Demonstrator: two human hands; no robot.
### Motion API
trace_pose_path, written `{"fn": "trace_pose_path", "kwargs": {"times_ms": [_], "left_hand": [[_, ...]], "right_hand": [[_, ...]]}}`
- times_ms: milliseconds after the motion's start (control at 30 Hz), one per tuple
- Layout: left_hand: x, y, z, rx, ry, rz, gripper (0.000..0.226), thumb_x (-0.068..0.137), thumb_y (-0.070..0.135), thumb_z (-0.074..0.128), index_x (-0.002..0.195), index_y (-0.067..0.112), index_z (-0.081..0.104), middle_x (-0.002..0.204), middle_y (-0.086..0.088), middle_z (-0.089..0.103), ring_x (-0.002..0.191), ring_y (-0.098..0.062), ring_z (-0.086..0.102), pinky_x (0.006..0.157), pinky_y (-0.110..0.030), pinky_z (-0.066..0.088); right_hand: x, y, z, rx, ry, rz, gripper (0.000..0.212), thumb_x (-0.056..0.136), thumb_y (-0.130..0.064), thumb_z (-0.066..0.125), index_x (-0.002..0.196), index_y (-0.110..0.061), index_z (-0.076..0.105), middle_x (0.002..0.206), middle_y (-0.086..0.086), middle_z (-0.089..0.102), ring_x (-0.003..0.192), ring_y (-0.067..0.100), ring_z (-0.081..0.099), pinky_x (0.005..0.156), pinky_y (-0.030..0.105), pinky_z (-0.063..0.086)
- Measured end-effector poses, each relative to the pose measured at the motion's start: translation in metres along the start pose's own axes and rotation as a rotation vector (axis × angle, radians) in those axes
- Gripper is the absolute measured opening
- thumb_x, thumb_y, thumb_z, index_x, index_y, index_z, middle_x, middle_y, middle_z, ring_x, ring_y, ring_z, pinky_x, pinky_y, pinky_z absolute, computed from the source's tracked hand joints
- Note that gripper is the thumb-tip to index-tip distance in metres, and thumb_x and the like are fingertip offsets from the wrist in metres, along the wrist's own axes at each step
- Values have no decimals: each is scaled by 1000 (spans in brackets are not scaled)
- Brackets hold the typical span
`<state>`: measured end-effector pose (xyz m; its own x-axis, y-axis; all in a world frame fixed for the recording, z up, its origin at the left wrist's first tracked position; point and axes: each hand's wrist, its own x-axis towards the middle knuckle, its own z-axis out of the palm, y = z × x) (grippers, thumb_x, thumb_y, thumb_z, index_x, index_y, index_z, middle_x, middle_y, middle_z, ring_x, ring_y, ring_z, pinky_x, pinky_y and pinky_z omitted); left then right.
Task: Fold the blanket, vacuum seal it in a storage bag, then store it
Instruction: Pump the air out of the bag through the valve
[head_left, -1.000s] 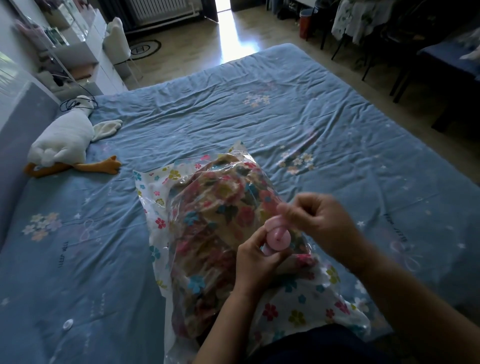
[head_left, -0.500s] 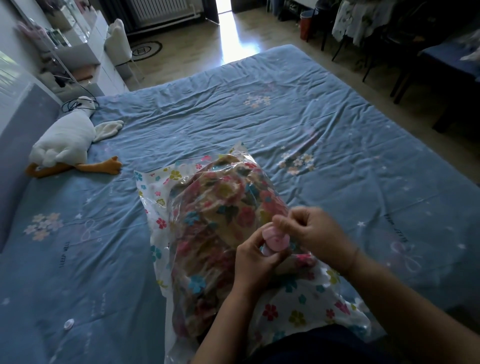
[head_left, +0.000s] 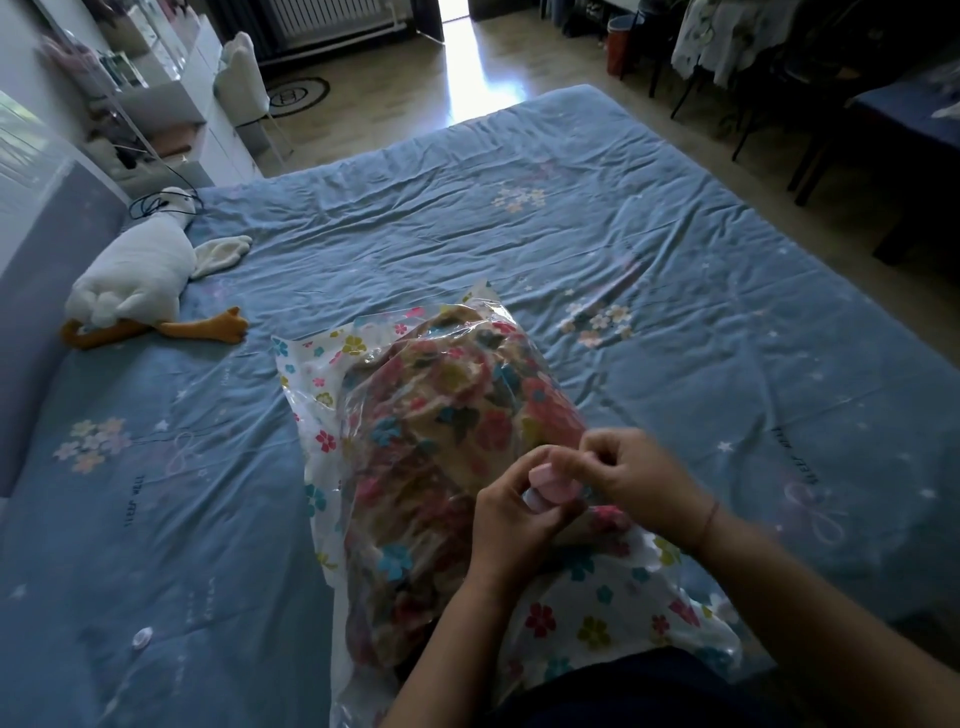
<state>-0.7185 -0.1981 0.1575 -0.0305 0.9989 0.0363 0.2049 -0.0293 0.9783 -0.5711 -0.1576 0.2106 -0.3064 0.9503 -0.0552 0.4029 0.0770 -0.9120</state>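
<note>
A clear storage bag printed with small flowers lies on the blue bed in front of me. Inside it sits the folded floral blanket, bulging up through the plastic. A round pink valve cap stands on the bag's near right side. My left hand pinches the valve from below and the left. My right hand grips its top from the right, fingers curled over it. Both hands hide most of the valve.
A white plush goose with orange feet lies at the bed's left side by the grey headboard. A small pale disc rests on the sheet near left. White shelves and a chair stand beyond the bed; dark chairs and a table are at far right.
My right hand has come down from just above the valve and closed over its top. The pink cap, plainly visible before, is now mostly covered. The bag has stayed put.
</note>
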Motion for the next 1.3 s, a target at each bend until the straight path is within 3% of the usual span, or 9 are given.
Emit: {"fn": "trace_pose_path", "kwargs": {"times_ms": [67, 300, 400, 533, 800, 1000, 1100, 1233, 1300], "left_hand": [[-2, 3, 0, -9, -5, 12, 39, 71, 11, 85, 105, 22, 71, 96, 19, 73, 92, 1, 68, 78, -12, 50], [4, -6, -1, 44, 37, -32, 50, 69, 16, 87, 114, 29, 68, 107, 15, 72, 102, -1, 67, 89, -21, 53], [3, -7, 0, 26, 31, -25, 46, 71, 15, 86, 114, 20, 70, 103, 12, 74, 98, -4, 69, 87, -26, 55], [0, -4, 0, 27, 14, 15, 41, 71, 14, 85, 108, 22, 71, 100, 16, 73, 96, -1, 68, 82, -15, 50], [7, -11, -1, 50, 31, -35, 49, 69, 16, 87, 113, 28, 68, 107, 13, 73, 101, -1, 67, 90, -22, 52], [2, -10, 1, 24, 19, -14, 45, 68, 17, 86, 109, 25, 69, 101, 20, 73, 96, 1, 67, 82, -11, 49], [5, -9, 0, 41, 27, -9, 38, 71, 12, 85, 106, 20, 71, 96, 14, 74, 91, 2, 67, 79, -14, 49], [8, -12, -3, 49, 39, -35, 51, 68, 16, 87, 110, 36, 66, 106, 16, 72, 100, 0, 67, 88, -19, 52], [7, -13, -1, 58, 40, -39, 48, 68, 18, 87, 110, 31, 69, 104, 15, 73, 98, 1, 67, 86, -19, 53]], "right_hand": [[-1, 10, 4, -53, -11, 39, 44, 78, -48, 67, 52, -19, 46, 43, -13, 40, 44, 2, 36, 50, 25, 32], [-8, -70, -34, 353, 104, -372, 48, 81, -33, 66, 54, -2, 41, 50, -1, 34, 46, 9, 32, 45, 17, 30], [-2, -36, -15, 236, 85, -221, 51, 80, -44, 66, 54, -8, 43, 51, -1, 38, 46, 18, 40, 48, 25, 32], [0, 8, 4, -8, -8, 6, 52, 72, -61, 61, 51, -16, 47, 43, -10, 41, 44, 2, 36, 49, 26, 32], [-8, -71, -37, 431, 16, -342, 36, 82, -22, 64, 52, -13, 46, 44, -13, 48, 42, -3, 39, 44, 9, 32], [0, 13, 3, -1, -68, 76, 52, 76, -57, 63, 50, -14, 50, 41, -9, 42, 42, 5, 38, 50, 29, 34], [-4, -16, -7, 97, -1, -68, 53, 81, -48, 66, 52, -7, 51, 44, -7, 43, 44, 4, 37, 48, 25, 33], [-8, -68, -36, 458, -4, -275, 40, 83, -24, 64, 54, -3, 46, 46, -7, 43, 43, 2, 36, 45, 12, 32], [-5, -61, -32, 446, -14, -253, 39, 83, -21, 61, 55, 0, 44, 46, -7, 44, 43, 1, 37, 44, 12, 32]]}}
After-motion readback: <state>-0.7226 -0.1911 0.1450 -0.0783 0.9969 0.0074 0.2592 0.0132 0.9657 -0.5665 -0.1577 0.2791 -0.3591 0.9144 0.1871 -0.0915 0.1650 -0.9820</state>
